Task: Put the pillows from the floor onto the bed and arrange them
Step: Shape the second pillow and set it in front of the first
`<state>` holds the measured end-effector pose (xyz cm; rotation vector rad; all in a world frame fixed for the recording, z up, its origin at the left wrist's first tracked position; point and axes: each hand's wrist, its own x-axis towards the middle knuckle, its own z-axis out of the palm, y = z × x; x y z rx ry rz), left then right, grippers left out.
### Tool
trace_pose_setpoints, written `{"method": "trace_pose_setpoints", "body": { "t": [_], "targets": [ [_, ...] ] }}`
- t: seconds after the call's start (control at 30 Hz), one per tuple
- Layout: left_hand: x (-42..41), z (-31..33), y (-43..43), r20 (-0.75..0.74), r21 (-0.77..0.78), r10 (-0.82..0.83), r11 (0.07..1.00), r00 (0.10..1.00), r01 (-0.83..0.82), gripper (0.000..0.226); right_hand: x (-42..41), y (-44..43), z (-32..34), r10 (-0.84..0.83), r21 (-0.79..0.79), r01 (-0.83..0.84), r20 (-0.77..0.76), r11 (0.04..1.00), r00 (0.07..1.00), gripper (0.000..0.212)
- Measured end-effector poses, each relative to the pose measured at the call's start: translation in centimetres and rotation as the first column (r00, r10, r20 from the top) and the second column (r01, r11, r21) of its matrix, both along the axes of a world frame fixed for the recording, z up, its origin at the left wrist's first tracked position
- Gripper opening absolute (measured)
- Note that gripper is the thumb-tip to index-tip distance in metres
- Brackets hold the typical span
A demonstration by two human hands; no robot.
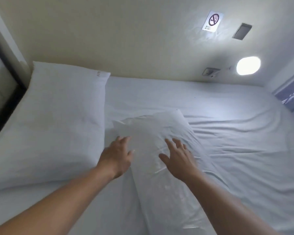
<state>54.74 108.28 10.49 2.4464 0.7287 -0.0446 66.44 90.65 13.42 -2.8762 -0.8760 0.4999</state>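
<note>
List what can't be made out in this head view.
- Floor: out of frame, so remaining pillows unknown.
- Second pillow: near end cut off by bottom edge.
- Sign: small text too blurred to read.
- Left hand, right hand: contact with pillow unclear.

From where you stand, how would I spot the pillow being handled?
Start at the bed. Beside the large pillow on the left lies a narrower pillow, mid-bed. It alone is wrinkled, angled, and has both open hands over it.
</note>
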Motion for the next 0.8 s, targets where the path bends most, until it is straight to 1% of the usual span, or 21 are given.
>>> {"method": "trace_pose_setpoints", "body": {
  "t": [0.07,0.17,0.2,0.27,0.3,0.37,0.43,0.47,0.53,0.6,0.67,0.73,0.8],
  "targets": [
    [2.2,-1.7,-7.6,-0.076,-0.104,-0.007,0.995,0.997,-0.001,0.063,3.1,-7.1,-0.6,-0.116,-0.024,0.117,0.008,0.993,0.993,0.071],
    [4.9,-4.1,-16.7,-0.229,-0.260,0.011,0.963,0.973,-0.072,0.078,6.0,-16.5,-2.8,-0.278,-0.117,0.266,-0.103,0.957,0.955,0.077],
    [5.4,-5.1,-19.0,-0.265,-0.272,0.010,0.959,0.964,-0.084,0.082,6.6,-18.7,-3.6,-0.325,-0.132,0.306,-0.158,0.943,0.932,0.080],
    [5.7,-7.2,-21.9,-0.316,-0.215,-0.002,0.974,0.949,-0.070,0.088,8.0,-21.4,-5.7,-0.421,-0.097,0.412,-0.289,0.906,0.860,0.090],
    [5.6,-8.3,-22.6,-0.329,-0.181,-0.006,0.982,0.944,-0.057,0.091,8.7,-22.0,-6.8,-0.446,-0.077,0.449,-0.347,0.890,0.825,0.093],
    [4.9,-10.3,-22.8,-0.336,-0.165,-0.003,0.985,0.942,-0.055,0.094,9.3,-21.9,-9.2,-0.434,-0.078,0.445,-0.421,0.892,0.796,0.100],
    [4.3,-11.6,-22.6,-0.327,-0.177,-0.013,0.983,0.945,-0.048,0.094,9.0,-21.3,-11.3,-0.446,-0.072,0.457,-0.397,0.886,0.802,0.106],
    [4.2,-11.9,-22.4,-0.328,-0.178,-0.023,0.983,0.944,-0.038,0.094,8.6,-21.0,-11.9,-0.466,-0.066,0.475,-0.350,0.878,0.813,0.103],
    [3.7,-12.1,-22.0,-0.335,-0.185,-0.050,0.983,0.941,-0.014,0.092,7.6,-20.4,-11.8,-0.492,-0.025,0.507,-0.292,0.861,0.820,0.081],
    [2.8,-11.6,-21.7,-0.348,-0.216,-0.070,0.976,0.935,-0.007,0.090,6.5,-19.9,-10.2,-0.495,0.027,0.519,-0.260,0.854,0.829,0.059],
    [1.2,-10.7,-21.4,-0.335,-0.265,-0.080,0.964,0.939,-0.013,0.085,4.9,-19.4,-8.0,-0.454,0.056,0.473,-0.203,0.879,0.867,0.047],
    [-0.9,-9.2,-20.5,-0.264,-0.381,-0.031,0.922,0.964,-0.075,0.077,2.7,-18.8,-5.2,-0.388,0.088,0.399,-0.126,0.913,0.913,0.040],
    [-2.8,-6.9,-19.0,-0.135,-0.562,0.087,0.814,0.987,-0.148,0.069,-0.1,-17.3,-1.5,-0.319,0.145,0.319,-0.025,0.936,0.947,0.034]
  ]
}}
